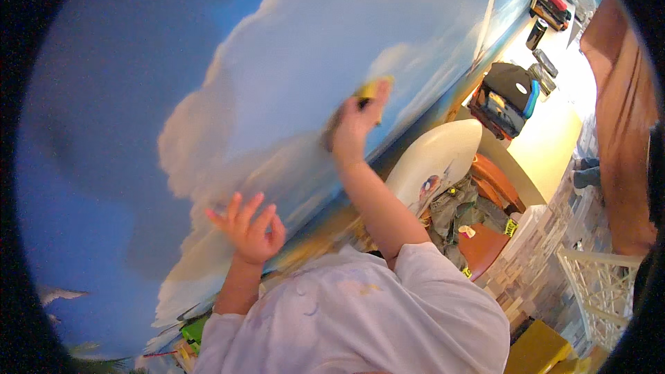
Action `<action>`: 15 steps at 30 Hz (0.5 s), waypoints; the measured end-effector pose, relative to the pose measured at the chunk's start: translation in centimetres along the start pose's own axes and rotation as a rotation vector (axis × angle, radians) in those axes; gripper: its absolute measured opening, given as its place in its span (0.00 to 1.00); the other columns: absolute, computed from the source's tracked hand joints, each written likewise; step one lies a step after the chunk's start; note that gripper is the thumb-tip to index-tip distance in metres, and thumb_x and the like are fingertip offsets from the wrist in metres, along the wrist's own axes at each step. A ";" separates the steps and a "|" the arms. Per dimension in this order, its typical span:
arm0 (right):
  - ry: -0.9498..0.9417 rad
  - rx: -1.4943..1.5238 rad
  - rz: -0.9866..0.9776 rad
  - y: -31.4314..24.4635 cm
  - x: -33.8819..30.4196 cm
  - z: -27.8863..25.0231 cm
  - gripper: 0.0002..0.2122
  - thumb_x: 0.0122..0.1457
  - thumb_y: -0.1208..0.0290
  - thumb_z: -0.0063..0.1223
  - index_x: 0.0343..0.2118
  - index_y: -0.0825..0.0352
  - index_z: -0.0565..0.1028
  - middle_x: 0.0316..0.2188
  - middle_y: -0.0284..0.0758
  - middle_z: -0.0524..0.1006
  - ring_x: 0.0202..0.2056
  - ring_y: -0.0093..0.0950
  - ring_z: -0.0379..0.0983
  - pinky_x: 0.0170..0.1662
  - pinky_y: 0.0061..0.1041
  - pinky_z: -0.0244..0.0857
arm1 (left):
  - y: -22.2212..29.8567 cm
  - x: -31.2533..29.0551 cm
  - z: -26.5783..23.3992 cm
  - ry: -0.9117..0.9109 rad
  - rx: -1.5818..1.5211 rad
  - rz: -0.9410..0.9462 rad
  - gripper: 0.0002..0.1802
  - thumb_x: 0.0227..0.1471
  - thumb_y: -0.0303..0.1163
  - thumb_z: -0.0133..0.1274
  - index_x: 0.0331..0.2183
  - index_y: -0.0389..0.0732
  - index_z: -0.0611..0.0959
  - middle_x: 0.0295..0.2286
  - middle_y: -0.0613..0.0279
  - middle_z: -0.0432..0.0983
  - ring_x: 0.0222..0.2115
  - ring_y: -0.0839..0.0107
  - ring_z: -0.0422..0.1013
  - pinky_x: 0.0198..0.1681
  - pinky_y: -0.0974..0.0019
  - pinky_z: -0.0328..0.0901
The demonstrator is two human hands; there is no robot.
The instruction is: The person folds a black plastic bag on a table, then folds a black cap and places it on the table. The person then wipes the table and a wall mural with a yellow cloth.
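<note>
A wall mural (291, 83) of clouds on a blue sky fills most of the view. My right hand (357, 121) reaches up to it, its fingers closed round a small yellow sponge (382, 86) that lies against the painted clouds. Motion blurs the sponge, and my fingers cover part of it. Lower and to the left, my left hand (253, 232) is raised before the mural with its fingers spread, holding nothing. Whether it touches the wall I cannot tell.
At the right, a stack of folded clothes (506, 100) and a dark can (536, 33) stand on a pale counter (554, 145). Below are a white rounded chair back (436, 159), a grey-green garment (457, 211), and a white lattice basket (599, 291). A brown curtain-like cloth (620, 118) hangs farther right.
</note>
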State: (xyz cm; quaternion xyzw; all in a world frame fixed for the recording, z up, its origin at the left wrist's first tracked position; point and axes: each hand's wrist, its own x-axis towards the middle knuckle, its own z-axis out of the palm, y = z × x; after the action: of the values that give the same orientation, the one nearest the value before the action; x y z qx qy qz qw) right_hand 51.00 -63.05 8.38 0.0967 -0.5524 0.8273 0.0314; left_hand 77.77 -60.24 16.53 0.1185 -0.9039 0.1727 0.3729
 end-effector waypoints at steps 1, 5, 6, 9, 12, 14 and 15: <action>-0.097 -0.214 -0.186 -4.3 -1.5 1.2 0.40 0.52 0.67 0.58 0.69 0.65 0.57 0.70 0.47 0.55 0.72 0.45 0.47 0.73 0.50 0.32 | 0.6 0.6 0.2 0.029 -0.032 0.009 0.10 0.49 0.38 0.60 0.37 0.53 0.84 0.49 0.64 0.79 0.63 0.54 0.62 0.70 0.36 0.29; -0.585 -0.283 -1.166 -10.4 -2.7 1.9 0.36 0.53 0.51 0.55 0.67 0.53 0.65 0.71 0.38 0.56 0.73 0.46 0.42 0.71 0.61 0.24 | 2.8 6.3 2.3 0.178 -0.146 0.053 0.14 0.51 0.41 0.60 0.41 0.52 0.82 0.54 0.58 0.74 0.65 0.49 0.57 0.69 0.32 0.28; -0.580 -0.317 -1.178 -10.4 -1.7 1.9 0.35 0.53 0.49 0.54 0.66 0.52 0.66 0.71 0.37 0.57 0.73 0.46 0.43 0.71 0.60 0.25 | 3.1 7.7 2.7 0.221 -0.156 0.059 0.15 0.51 0.41 0.60 0.43 0.52 0.81 0.55 0.57 0.73 0.66 0.48 0.56 0.69 0.32 0.28; -0.651 -0.355 -0.904 -10.2 2.9 0.9 0.38 0.46 0.56 0.62 0.65 0.49 0.67 0.71 0.34 0.57 0.71 0.46 0.47 0.70 0.62 0.31 | 4.0 10.7 4.1 0.188 -0.199 0.054 0.20 0.52 0.44 0.59 0.47 0.52 0.80 0.58 0.57 0.71 0.67 0.48 0.54 0.69 0.32 0.27; -0.195 -0.289 -0.500 -6.3 9.1 -0.2 0.35 0.54 0.64 0.56 0.66 0.67 0.63 0.70 0.47 0.55 0.71 0.50 0.46 0.72 0.53 0.35 | 5.7 13.3 6.8 0.072 -0.187 -0.006 0.25 0.53 0.47 0.57 0.52 0.52 0.79 0.60 0.56 0.69 0.67 0.49 0.53 0.69 0.33 0.27; -0.013 -0.075 -0.240 -1.4 11.3 -1.8 0.34 0.58 0.68 0.52 0.67 0.73 0.59 0.70 0.53 0.54 0.71 0.52 0.46 0.73 0.47 0.36 | 6.7 13.9 9.1 -0.043 -0.106 -0.020 0.28 0.57 0.54 0.52 0.55 0.51 0.77 0.63 0.56 0.65 0.68 0.50 0.51 0.68 0.30 0.26; 0.077 -0.020 -0.169 1.6 11.3 -2.6 0.33 0.59 0.69 0.51 0.67 0.74 0.57 0.70 0.54 0.54 0.71 0.52 0.46 0.73 0.45 0.36 | 7.0 14.0 10.3 -0.099 -0.064 -0.026 0.30 0.60 0.57 0.49 0.56 0.51 0.76 0.64 0.56 0.63 0.69 0.50 0.50 0.68 0.29 0.26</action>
State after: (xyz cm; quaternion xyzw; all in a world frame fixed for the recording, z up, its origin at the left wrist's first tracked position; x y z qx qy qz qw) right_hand 39.34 -61.89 8.17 0.1110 -0.5488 0.8193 0.1232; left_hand 59.13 -59.16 18.15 0.1268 -0.9248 0.1327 0.3334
